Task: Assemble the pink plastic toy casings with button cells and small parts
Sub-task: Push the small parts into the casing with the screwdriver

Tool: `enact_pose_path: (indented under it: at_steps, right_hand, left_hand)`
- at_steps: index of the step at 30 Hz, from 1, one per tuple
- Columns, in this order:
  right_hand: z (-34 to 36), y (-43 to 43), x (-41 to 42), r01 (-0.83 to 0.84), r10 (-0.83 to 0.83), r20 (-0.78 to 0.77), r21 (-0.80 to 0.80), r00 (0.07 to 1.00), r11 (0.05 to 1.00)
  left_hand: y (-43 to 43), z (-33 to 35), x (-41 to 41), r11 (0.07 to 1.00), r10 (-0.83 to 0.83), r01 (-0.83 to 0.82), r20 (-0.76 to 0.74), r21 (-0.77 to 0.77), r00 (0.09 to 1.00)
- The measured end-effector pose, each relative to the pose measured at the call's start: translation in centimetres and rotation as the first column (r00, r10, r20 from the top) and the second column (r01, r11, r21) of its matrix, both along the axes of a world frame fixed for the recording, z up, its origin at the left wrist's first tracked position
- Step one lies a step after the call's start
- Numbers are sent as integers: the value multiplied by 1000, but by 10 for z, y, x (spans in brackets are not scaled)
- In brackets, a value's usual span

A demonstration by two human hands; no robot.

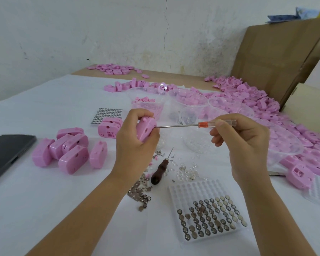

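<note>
My left hand (pixel 135 139) grips a pink toy casing (pixel 146 129) above the table's middle. My right hand (pixel 242 143) pinches the clear, orange-collared handle of a thin screwdriver (pixel 201 124). Its metal shaft runs level to the left, and the tip touches the casing's right face. A white tray of button cells (pixel 209 215) lies near the front edge, below my hands. Loose cells and small metal parts (pixel 140 191) are scattered left of that tray. Several closed pink casings (pixel 68 152) lie in a cluster at the left.
A dark-handled awl (pixel 160 169) lies between my forearms. A black phone (pixel 6 154) sits at the far left. Clear plastic bowls (pixel 188 100) of pink parts stand behind my hands. A large heap of pink casings (pixel 266 108) runs along cardboard boxes (pixel 277 54) at the right.
</note>
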State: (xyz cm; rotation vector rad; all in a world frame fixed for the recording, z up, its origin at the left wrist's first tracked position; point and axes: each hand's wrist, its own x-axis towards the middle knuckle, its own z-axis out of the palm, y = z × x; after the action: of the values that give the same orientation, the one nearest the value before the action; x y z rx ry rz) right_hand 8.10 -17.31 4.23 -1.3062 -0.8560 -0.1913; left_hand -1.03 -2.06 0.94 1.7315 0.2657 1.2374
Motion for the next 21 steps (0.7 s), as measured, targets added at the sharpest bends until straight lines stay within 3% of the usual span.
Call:
enact_pose_path:
  at_steps: [21]
  right_hand:
    - [0,0,0,3,-4,4,9,1000,1000]
  left_hand:
    - [0,1,-1,1000,-11,11,-7,18,1000]
